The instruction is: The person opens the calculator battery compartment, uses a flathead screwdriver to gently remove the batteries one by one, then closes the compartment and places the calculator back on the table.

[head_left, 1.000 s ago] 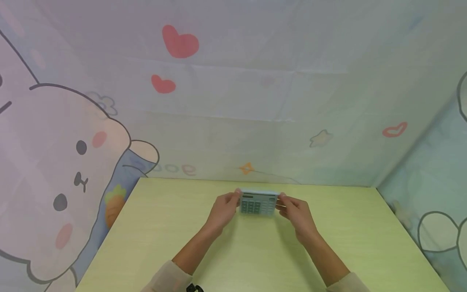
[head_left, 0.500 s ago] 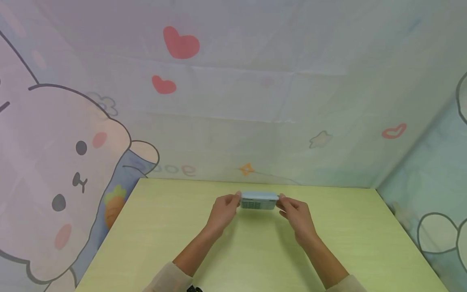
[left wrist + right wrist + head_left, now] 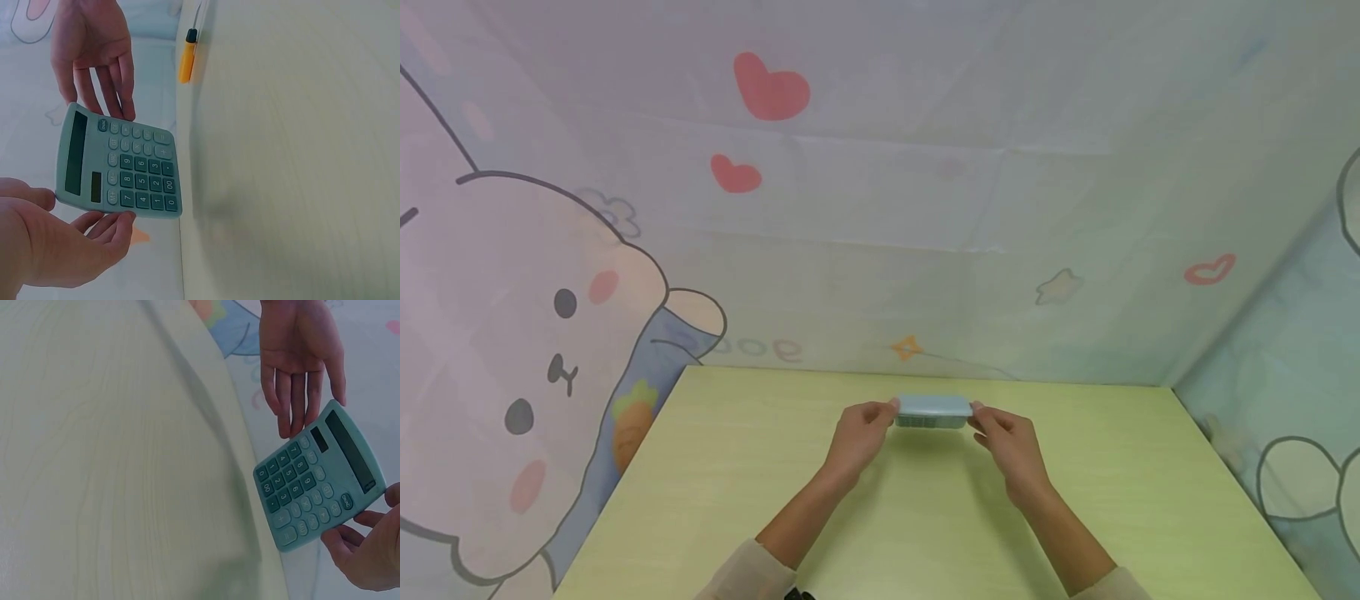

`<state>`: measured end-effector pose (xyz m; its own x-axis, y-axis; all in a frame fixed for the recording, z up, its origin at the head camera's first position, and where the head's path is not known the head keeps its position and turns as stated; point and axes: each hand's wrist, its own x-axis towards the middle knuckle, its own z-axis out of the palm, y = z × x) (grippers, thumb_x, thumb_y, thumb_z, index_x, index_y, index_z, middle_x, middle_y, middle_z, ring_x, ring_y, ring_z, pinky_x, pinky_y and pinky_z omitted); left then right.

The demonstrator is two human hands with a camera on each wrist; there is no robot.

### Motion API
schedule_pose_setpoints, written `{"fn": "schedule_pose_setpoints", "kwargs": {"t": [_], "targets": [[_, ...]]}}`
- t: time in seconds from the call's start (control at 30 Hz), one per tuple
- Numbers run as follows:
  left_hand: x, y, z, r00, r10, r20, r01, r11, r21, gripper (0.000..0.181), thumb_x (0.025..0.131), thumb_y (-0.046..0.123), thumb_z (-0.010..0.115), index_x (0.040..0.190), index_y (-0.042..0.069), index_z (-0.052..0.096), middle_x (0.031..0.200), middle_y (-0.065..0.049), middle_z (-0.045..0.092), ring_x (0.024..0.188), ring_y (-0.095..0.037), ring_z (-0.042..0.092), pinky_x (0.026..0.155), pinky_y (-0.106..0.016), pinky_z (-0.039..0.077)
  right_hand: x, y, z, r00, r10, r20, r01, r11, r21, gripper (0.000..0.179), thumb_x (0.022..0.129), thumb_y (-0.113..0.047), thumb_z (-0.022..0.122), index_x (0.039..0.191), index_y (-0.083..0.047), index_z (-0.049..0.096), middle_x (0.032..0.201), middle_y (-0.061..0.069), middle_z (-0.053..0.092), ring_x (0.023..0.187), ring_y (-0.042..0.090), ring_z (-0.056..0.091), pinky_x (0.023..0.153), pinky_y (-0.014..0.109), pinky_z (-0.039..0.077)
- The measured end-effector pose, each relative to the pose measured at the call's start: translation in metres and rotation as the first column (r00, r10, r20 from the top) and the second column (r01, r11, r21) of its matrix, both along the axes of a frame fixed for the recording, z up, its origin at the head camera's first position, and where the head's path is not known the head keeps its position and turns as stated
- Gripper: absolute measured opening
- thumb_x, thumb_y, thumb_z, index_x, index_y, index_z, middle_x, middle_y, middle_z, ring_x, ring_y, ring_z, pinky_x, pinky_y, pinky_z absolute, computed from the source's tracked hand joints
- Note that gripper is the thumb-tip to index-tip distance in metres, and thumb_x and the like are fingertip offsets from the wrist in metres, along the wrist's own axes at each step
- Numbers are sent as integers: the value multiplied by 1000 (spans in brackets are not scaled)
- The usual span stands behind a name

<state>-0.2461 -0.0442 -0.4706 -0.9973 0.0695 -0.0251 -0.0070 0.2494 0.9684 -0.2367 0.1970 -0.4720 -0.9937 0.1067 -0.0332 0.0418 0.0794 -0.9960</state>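
Observation:
A pale blue-green calculator [image 3: 931, 407] is held up over the table between both hands, its top edge turned toward the head camera. Its keys and dark display show fully in the left wrist view, where the calculator [image 3: 119, 162] stands tilted. My left hand [image 3: 857, 433] pinches one short side near the corner, thumb by the display end. On the opposite side, my right hand [image 3: 1011, 442] pinches the other corner in the same way. In the right wrist view the right hand [image 3: 372, 550] has its thumb at the display end and curled fingers along the side.
The pale yellow-green table [image 3: 760, 483] spreads under both arms, with a printed cloth wall [image 3: 880, 275] behind it. In the left wrist view a screwdriver [image 3: 187, 62] with a yellow handle lies near the table's edge, beyond the right hand.
The calculator has tipped, so its keypad has turned away from the head camera and its top edge now faces it. Both hands keep hold and have hardly shifted.

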Motion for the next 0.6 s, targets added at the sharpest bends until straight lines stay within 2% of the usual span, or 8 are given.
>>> {"fn": "schedule_pose_setpoints", "kwargs": {"t": [0.2,0.4,0.6], "targets": [[0,-1,0,1000,9,-8,-9,1000,0,49,107,46,62,127,3,75,126,-12,73,125,-37,64,104,-60,50,0,0,0,1000,1,7,-1,1000,-19,40,109,-20,61,134,11,67,142,26,63,135,38,60,108,39,52],[0,0,-2,1000,11,-17,-11,1000,7,46,105,42,65,126,2,75,128,-14,73,124,-36,65,102,-57,52,3,0,0,1000,0,0,0,1000,-24,38,109,-20,62,131,10,69,138,24,66,131,34,62,108,38,52],[1,1,-4,1000,5,-15,-5,1000,14,46,104,41,68,128,2,75,129,-14,73,127,-38,64,105,-59,50,5,-1,0,1000,-8,3,8,1000,-22,40,107,-22,67,130,10,70,139,22,65,131,32,61,108,39,52]]}}
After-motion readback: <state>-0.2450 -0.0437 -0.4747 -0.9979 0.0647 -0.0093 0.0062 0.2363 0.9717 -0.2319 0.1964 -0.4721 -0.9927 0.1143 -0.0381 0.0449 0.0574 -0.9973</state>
